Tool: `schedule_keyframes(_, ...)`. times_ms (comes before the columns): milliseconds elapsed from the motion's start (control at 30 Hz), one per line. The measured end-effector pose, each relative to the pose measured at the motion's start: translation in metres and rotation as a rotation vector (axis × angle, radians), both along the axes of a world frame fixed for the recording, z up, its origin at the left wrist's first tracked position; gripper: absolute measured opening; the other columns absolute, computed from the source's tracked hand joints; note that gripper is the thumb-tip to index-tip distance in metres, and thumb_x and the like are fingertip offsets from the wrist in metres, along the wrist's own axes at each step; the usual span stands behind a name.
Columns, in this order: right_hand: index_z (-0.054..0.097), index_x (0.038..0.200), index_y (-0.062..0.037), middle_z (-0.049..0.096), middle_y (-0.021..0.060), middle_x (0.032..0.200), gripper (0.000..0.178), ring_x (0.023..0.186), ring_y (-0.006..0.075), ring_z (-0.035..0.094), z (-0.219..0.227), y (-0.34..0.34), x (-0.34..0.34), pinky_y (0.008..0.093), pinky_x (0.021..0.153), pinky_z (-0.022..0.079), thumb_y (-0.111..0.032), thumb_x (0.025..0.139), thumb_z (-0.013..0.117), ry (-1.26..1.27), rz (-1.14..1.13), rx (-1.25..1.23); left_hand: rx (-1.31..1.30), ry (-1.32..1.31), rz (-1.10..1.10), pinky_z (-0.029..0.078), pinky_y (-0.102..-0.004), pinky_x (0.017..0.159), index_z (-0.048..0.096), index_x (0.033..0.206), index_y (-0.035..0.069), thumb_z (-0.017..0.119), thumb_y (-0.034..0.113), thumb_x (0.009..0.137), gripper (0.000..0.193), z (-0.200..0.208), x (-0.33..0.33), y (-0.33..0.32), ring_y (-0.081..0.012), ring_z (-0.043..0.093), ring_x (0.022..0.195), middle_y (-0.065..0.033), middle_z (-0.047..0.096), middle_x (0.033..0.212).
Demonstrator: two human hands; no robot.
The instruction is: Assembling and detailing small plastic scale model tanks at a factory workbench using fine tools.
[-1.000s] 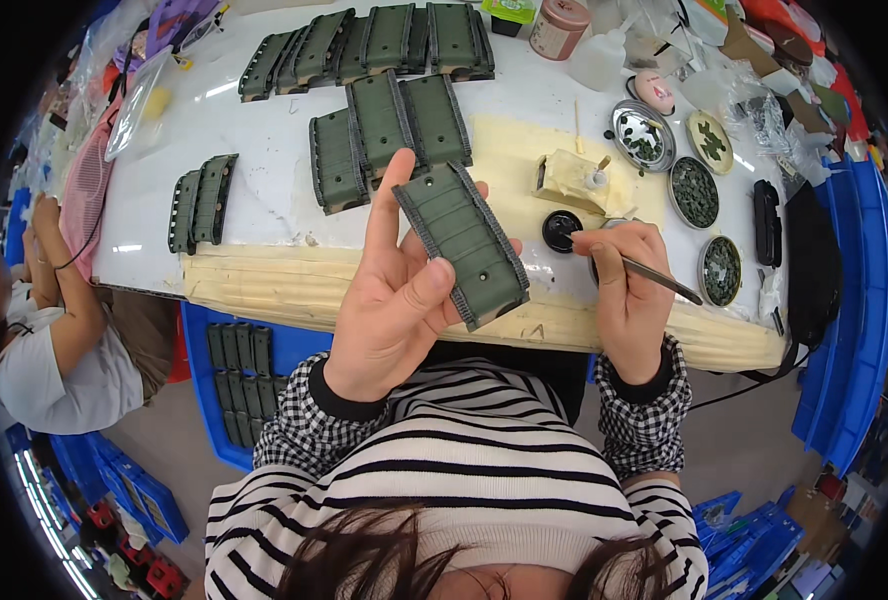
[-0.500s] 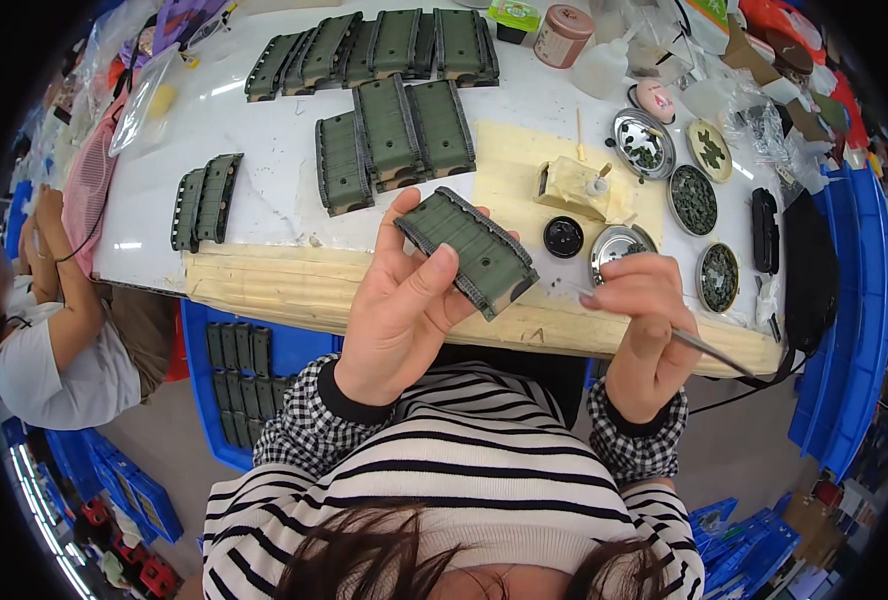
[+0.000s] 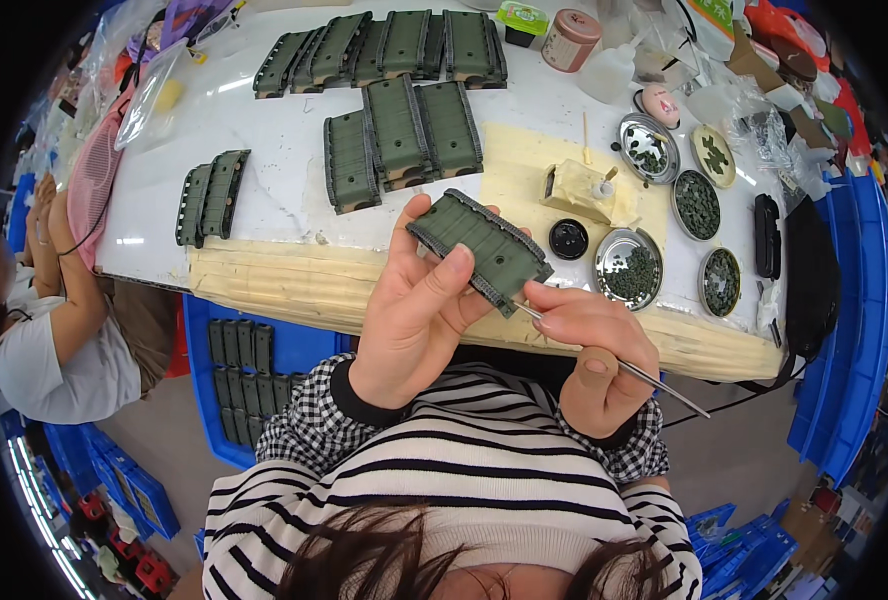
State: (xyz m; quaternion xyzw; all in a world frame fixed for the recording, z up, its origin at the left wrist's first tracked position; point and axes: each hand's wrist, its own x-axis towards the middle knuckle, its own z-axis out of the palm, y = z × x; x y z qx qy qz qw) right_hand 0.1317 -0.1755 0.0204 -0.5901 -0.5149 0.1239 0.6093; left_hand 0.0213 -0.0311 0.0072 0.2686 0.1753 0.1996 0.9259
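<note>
My left hand [image 3: 404,315] holds a dark green curved panel [image 3: 469,240] with ribbed dark edges, tilted above the table's front edge. Its thumb presses on the panel's face, and the other fingers are mostly hidden underneath. In my right hand [image 3: 604,345] is a slim metal hand tool [image 3: 669,390], pinched like a pen. The tool's tip meets the panel's near lower corner; I cannot make out whether it carries a small piece. Nearest on the table is a round metal dish [image 3: 652,243] of small green pieces, beside a black round cap [image 3: 568,239].
Similar green panels [image 3: 400,130] lie in groups on the white table [image 3: 274,180]. Several round dishes, including one of dark green pieces [image 3: 697,205], sit at right near a taped block [image 3: 574,190]. A blue crate [image 3: 196,350] holds more panels below. A person [image 3: 64,340] sits at left.
My right hand has moved left from beside the metal dish, bringing the tool's tip to the panel's corner. The dish shows more fully now. My left hand keeps its hold.
</note>
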Motion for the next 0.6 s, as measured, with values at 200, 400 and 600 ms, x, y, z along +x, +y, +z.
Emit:
schedule_keyframes(200, 0.063, 0.103, 0.0027, 0.066, 0.0198, 0.105, 0.017, 0.102, 0.0327, 0.065, 0.0004, -0.0008, -0.0008, 0.0363, 0.087, 0.052, -0.01, 0.094, 0.054, 0.003, -0.01, -0.02, -0.01, -0.012, 0.006, 0.042, -0.0451, 0.107, 0.029, 0.139, 0.021, 0.048, 0.014, 0.099, 0.045, -0.0019, 0.0003, -0.0003, -0.0362, 0.039, 0.133, -0.0162, 0.038, 0.143)
schedule_keyframes(400, 0.063, 0.103, 0.0028, 0.066, 0.0204, 0.104, 0.016, 0.102, 0.0332, 0.066, 0.0009, -0.0012, 0.0007, 0.036, 0.086, 0.053, -0.007, 0.092, 0.056, -0.026, -0.005, -0.021, -0.005, -0.02, 0.01, 0.042, -0.0449, 0.107, 0.029, 0.139, 0.021, 0.048, 0.013, 0.099, 0.045, -0.0016, 0.0005, -0.0012, -0.0359, 0.039, 0.133, -0.016, 0.039, 0.142)
schedule_keyframes(600, 0.062, 0.103, 0.0035, 0.065, 0.0202, 0.103, 0.017, 0.104, 0.034, 0.065, 0.0072, -0.0013, 0.0018, 0.0355, 0.086, 0.053, 0.0, 0.087, 0.059, -0.084, 0.016, -0.068, 0.011, -0.003, 0.022, 0.042, -0.0448, 0.106, 0.029, 0.139, 0.022, 0.047, 0.013, 0.099, 0.045, 0.0004, 0.0012, -0.0024, -0.0352, 0.039, 0.134, -0.015, 0.039, 0.142)
